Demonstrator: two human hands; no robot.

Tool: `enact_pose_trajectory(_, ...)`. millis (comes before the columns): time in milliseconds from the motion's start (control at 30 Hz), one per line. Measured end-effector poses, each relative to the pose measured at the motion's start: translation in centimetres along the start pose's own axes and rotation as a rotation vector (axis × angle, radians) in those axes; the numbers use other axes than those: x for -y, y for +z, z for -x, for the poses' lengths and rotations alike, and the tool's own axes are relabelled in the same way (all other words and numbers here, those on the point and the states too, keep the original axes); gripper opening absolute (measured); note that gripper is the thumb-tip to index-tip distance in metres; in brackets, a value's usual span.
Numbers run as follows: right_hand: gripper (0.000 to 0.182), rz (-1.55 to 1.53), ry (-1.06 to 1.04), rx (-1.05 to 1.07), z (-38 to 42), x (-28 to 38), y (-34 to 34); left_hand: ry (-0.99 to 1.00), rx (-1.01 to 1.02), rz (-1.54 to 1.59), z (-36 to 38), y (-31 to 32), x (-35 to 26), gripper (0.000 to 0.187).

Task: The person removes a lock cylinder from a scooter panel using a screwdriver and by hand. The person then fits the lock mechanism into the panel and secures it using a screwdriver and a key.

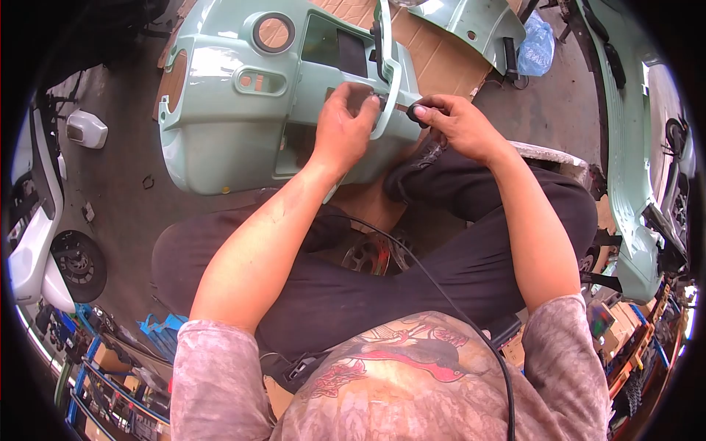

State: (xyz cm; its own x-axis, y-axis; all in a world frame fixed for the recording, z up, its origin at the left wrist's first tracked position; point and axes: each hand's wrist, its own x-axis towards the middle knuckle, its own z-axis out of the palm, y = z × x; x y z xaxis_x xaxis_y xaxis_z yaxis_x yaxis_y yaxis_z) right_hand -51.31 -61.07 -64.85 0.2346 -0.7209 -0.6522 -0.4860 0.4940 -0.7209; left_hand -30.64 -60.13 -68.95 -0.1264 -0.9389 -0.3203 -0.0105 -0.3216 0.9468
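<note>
Head view showed the left hand (344, 125) pressing on the green panel (220, 140) lying on cardboard (441, 55), while the right hand (456, 121) gripped a screwdriver (413, 112) at the panel's edge. Fastening looked underway; other panels lay loose nearby.

The left hand (344, 123) covers the spot it presses on the pale green panel (220, 140). The right hand (450, 121) hides most of the screwdriver (413, 112); its tip is too small to make out.
</note>
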Motion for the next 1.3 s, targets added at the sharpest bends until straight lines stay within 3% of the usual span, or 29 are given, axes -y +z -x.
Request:
enact_pose_trajectory(67, 0.035, 0.015, 0.026, -0.014, 0.7, 1.4, 0.3, 0.227, -0.125, -0.381, -0.1, -0.1, -0.2, 0.024)
enact_pose_trajectory(133, 0.034, 0.025, 0.053, -0.027, 0.9, 1.5, 0.5, 0.203, -0.106, -0.427, 0.0, -0.3, -0.9, 0.022)
enact_pose_trajectory(200, 0.032, 0.306, -0.226, -0.160, 0.4, 0.3, 0.9, 0.182, -0.090, -0.476, 0.1, -0.7, -2.0, 0.020)
enact_pose_trajectory(233, 0.032, 0.302, -0.229, -0.161, 0.2, -0.1, 1.2, 0.197, -0.070, -0.551, 0.1, -0.8, -2.4, 0.019)
enact_pose_trajectory(300, 0.029, 0.450, -0.506, -0.305, 0.2, -0.6, 1.8, 0.211, -0.049, -0.626, 0.2, -0.9, -3.0, 0.018)
enact_pose_trajectory(400, 0.027, 0.557, -0.551, -0.370, 0.5, -0.8, 2.3, 0.166, -0.053, -0.699, 0.6, -0.6, -3.3, 0.017)
enact_pose_trajectory(533, 0.026, 0.340, -0.416, -0.305, 0.7, 0.4, 2.2, 0.169, -0.066, -0.688, 0.8, -0.7, -3.1, 0.016)
enact_pose_trajectory(600, 0.028, -0.056, 0.008, -0.119, 0.5, 1.1, 1.7, 0.178, -0.078, -0.669, 0.9, -0.8, -2.9, 0.016)
enact_pose_trajectory(1000, 0.036, 0.043, -0.087, -0.157, 0.1, 0.3, 1.8, 0.179, -0.082, -0.630, 1.0, -0.9, -2.7, 0.017)
enact_pose_trajectory(1200, 0.037, 0.043, 0.020, -0.143, 0.5, 1.3, 1.5, 0.152, -0.058, -0.594, 1.1, -1.0, -3.0, 0.017)
enact_pose_trajectory(1300, 0.037, 0.096, -0.023, -0.134, 0.6, 1.5, 1.5, 0.152, -0.087, -0.646, 0.7, -1.0, -3.3, 0.019)
